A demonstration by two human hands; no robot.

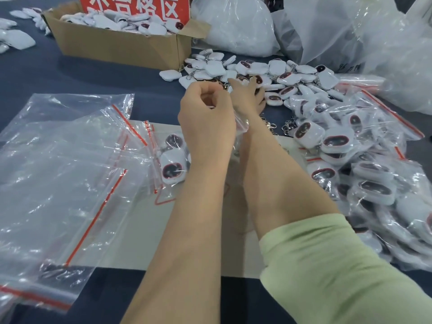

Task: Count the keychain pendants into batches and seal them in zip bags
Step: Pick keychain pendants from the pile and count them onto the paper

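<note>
Loose white keychain pendants (268, 73) with dark red faces lie heaped at the table's far middle. My right hand (247, 94) reaches into this heap, its fingers spread over the pendants; I cannot see one held. My left hand (205, 113) hovers just left of it, fingers curled, pinching the mouth of a clear zip bag (240, 123). That bag hangs under my left wrist and holds a few pendants (173, 170). A stack of empty zip bags (65, 171) with red strips lies on the left.
Filled zip bags (374, 183) are piled along the right. A cardboard box (117, 45) of pendants with a red sign stands at the back left. Large white plastic sacks (327, 26) sit at the back right. A grey sheet (210, 242) lies under my arms.
</note>
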